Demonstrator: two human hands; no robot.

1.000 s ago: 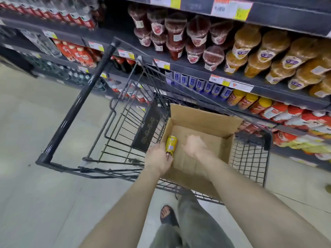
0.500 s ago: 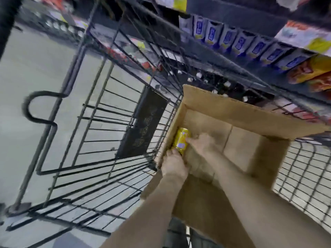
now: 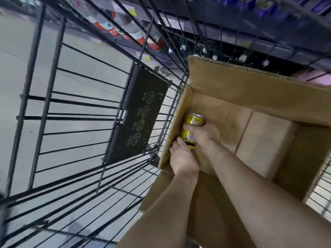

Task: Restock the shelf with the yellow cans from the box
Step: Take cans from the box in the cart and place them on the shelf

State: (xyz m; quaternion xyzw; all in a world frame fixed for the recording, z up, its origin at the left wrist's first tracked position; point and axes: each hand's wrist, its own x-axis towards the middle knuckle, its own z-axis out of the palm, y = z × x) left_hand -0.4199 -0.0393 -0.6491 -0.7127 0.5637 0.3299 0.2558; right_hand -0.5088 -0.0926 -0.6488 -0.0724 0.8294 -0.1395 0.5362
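head view: cardboard box (image 3: 232, 83) sits in the wire cart (image 3: 100, 104), top open. both hands are down inside the box, against its left wall. the right hand (image 3: 204, 135) has its fingers wrapped round a yellow can (image 3: 194, 120) lying with its top pointing at the box's far wall, so that grip is closed on the can. the left hand (image 3: 182, 158) is just nearer than it, along the same wall, curled over a second can (image 3: 192, 149). only a dark rim and a yellow sliver show there, so it probably grips that one but i can't be sure. the box looks otherwise empty, bare cardboard floor to the right of the hands. one can per hand makes sense: fewer trips to the shelf (image 3: 223, 33), which runs beyond the box's far wall. no can is on the shelf yet from this grab.

vs 0.5 s earlier: the right hand then lay beside the can with its fingers not round it, now they close on it. the left hand was under that can, now a second can shows at it. the camera has dropped closer over the box and the shelf goods have slid to the top edge.
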